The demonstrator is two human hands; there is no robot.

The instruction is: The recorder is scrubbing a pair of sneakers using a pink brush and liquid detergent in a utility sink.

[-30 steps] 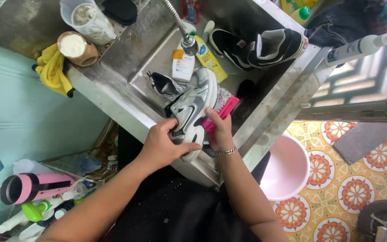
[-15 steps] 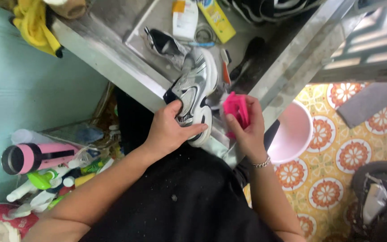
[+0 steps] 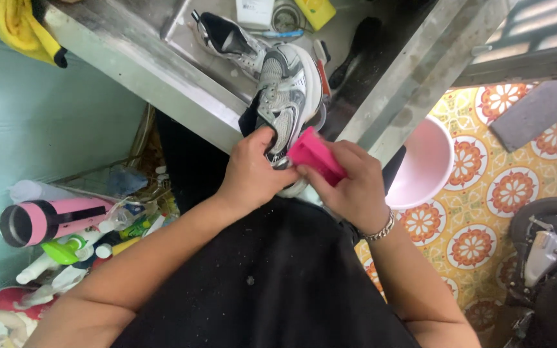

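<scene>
Fingers of the left hand (image 3: 253, 173) clamp the shoe (image 3: 286, 96); right hand (image 3: 349, 183) pinches a pink brush (image 3: 314, 156) against it. Scrubbing step; next stroke needs firm bracing.

Sneaker (image 3: 288, 96): grey mesh cloth w/ glossy silver synthetic panels. Brush (image 3: 316, 154): smooth pink plastic. Counter (image 3: 136, 61): dull, scuffed stainless metal. Basin (image 3: 427, 164): glossy pink plastic. Floor (image 3: 504, 187): shiny patterned tile.

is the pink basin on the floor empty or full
Empty, as far as shows: the pink basin has a bare, pale inside, though the right hand and sink edge hide part.
</scene>
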